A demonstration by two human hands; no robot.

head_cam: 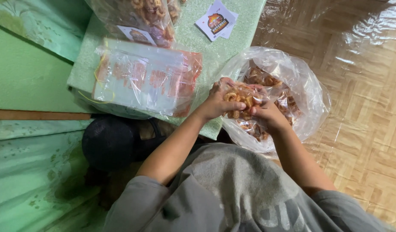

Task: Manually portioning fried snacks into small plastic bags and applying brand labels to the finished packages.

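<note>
A floor (pixel 361 129) of glossy wood-pattern sheeting is being seen to the right of both hands, with green patterned fabric (pixel 30 172) lying well to their left. A pale green foam surface (pixel 232 41) is being used just beyond the hands, its near edge running under the left wrist. A large clear plastic sack (pixel 309 99) of ring-shaped fried snacks is being kept open directly beneath and behind the hands, resting on the floor against the surface's right edge. To the left of the left hand, a stack of flat clear bags (pixel 142 79) with orange print is being stored on the surface, and beyond it a filled snack bag (pixel 142 17) is lying at the far edge. A dark mesh object (pixel 110 141) is being seen below the stack, close beside the left forearm. Small printed paper labels (pixel 216 20) are lying on the surface, well beyond the hands.

A small clear packet (pixel 243 101) of ring snacks is being held between the two hands, just above the sack's mouth. The left hand (pixel 217 103) is being closed around the packet's left side, thumb laid across its front. The right hand (pixel 266 112) is being closed on the packet's right side, fingers curled over its top edge.
</note>
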